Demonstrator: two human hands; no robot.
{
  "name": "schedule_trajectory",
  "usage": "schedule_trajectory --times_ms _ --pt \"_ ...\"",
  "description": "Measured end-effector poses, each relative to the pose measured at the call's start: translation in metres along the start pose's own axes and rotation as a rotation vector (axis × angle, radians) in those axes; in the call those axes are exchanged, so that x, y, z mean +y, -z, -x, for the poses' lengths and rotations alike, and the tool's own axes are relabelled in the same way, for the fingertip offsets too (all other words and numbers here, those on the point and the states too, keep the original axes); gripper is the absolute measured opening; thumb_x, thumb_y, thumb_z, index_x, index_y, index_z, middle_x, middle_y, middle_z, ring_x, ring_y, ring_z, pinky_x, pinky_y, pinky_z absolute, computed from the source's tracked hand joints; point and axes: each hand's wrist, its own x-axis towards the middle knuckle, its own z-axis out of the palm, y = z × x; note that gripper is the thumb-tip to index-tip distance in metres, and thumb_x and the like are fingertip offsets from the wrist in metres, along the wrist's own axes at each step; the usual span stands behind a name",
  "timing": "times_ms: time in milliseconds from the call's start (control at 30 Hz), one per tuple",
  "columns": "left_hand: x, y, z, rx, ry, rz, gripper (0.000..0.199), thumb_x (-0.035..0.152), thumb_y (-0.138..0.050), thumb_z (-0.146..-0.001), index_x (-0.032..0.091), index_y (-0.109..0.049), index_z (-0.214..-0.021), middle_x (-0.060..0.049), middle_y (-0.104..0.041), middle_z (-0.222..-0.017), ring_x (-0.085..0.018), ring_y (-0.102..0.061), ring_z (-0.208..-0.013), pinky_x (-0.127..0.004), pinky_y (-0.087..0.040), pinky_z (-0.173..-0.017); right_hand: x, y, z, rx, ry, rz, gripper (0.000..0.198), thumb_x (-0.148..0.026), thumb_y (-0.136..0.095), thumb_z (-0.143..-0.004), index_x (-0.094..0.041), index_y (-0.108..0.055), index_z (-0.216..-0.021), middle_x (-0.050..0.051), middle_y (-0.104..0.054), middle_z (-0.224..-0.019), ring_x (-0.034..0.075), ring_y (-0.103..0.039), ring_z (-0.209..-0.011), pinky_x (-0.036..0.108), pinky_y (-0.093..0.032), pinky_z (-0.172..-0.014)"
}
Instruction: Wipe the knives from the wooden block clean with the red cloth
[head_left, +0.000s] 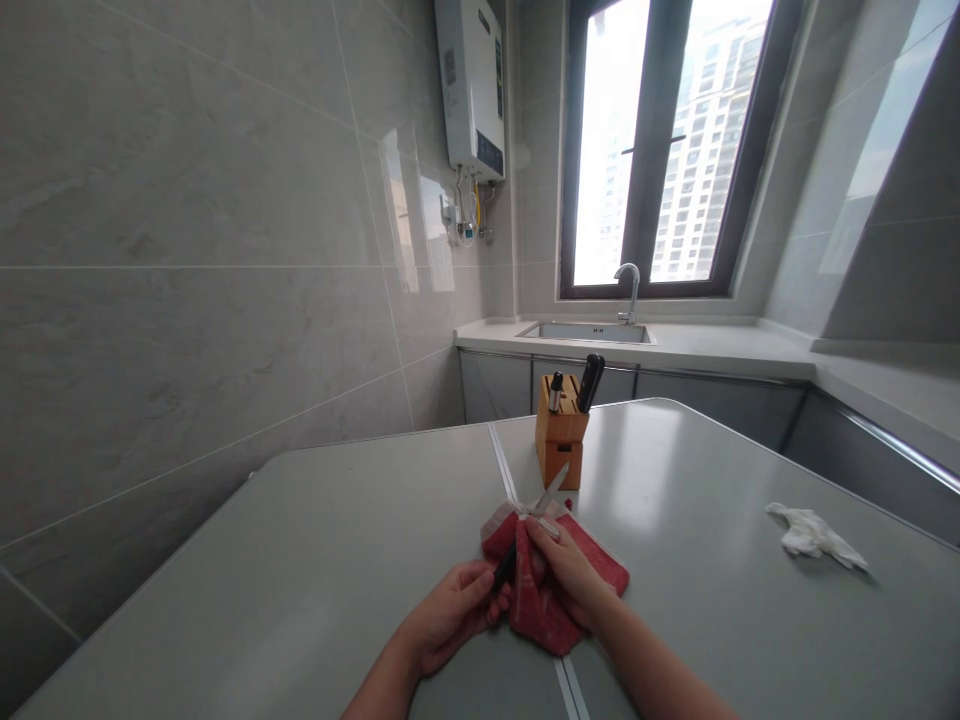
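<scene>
A knife (551,488) with a black handle points up and away from me over the table. My left hand (463,610) is closed round the end of its handle. With my right hand (566,568) I pinch a red cloth (544,620) with a pale edge around the lower blade, and the fingers are partly hidden in its folds. The blade's tip sticks out beyond the cloth, in front of a wooden knife block (561,440). In the block stand a large black-handled knife (591,382) and a smaller black-and-silver handle (555,392).
On the right of the pale table (337,560) lies a crumpled white tissue or cloth (814,535). Behind the table, a counter (720,343) holds a sink (585,332) with a faucet (634,290). A tiled wall stands at the left.
</scene>
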Motion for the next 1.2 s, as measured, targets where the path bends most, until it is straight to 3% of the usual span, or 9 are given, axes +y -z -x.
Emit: schedule_trajectory --times_ms 367,600,933,1067,1200 --pt "0.000 0.000 -0.001 -0.028 -0.017 -0.035 0.031 0.034 -0.073 -0.073 0.007 -0.066 -0.087 -0.008 -0.059 -0.079 -0.011 -0.050 -0.067 -0.020 -0.032 -0.062 -0.001 -0.004 0.004 -0.029 0.011 0.137 0.037 -0.050 -0.066 -0.070 -0.017 -0.056 -0.083 0.000 -0.062 -0.067 0.015 -0.056 -0.053 0.029 -0.046 -0.055" --pt "-0.002 0.000 -0.002 -0.029 -0.040 -0.060 0.028 0.032 -0.073 -0.073 0.007 -0.068 -0.086 -0.005 -0.055 -0.070 -0.009 -0.045 -0.060 -0.021 -0.031 -0.059 -0.006 -0.008 0.012 -0.102 0.148 0.405 0.039 -0.040 -0.074 -0.066 -0.017 -0.064 -0.096 0.007 -0.068 -0.096 0.024 -0.060 -0.092 0.038 -0.044 -0.087" --pt "0.004 -0.010 0.002 -0.003 -0.025 -0.081 0.041 0.035 -0.078 -0.065 0.010 -0.069 -0.097 -0.008 -0.062 -0.081 -0.014 -0.054 -0.071 -0.024 -0.036 -0.066 -0.003 -0.002 0.012 -0.324 0.105 0.408 0.047 -0.029 -0.080 -0.059 -0.018 -0.063 -0.101 0.004 -0.068 -0.096 0.023 -0.060 -0.091 0.036 -0.045 -0.084" --pt "0.005 -0.012 0.002 -0.019 -0.027 -0.092 0.041 0.034 -0.077 -0.067 0.012 -0.068 -0.100 -0.009 -0.063 -0.084 -0.017 -0.055 -0.075 -0.025 -0.037 -0.068 -0.003 -0.003 0.012 -0.323 0.096 0.388 0.043 -0.028 -0.080 -0.058 -0.018 -0.064 -0.097 0.004 -0.069 -0.094 0.023 -0.061 -0.090 0.035 -0.046 -0.082" --pt "0.001 -0.006 -0.001 -0.023 -0.041 -0.065 0.037 0.032 -0.076 -0.069 0.012 -0.068 -0.099 -0.007 -0.061 -0.081 -0.011 -0.051 -0.067 -0.021 -0.034 -0.062 -0.003 -0.005 0.012 -0.272 0.121 0.386 0.038 -0.031 -0.079 -0.060 -0.018 -0.066 -0.093 0.006 -0.069 -0.092 0.025 -0.061 -0.090 0.038 -0.046 -0.084"
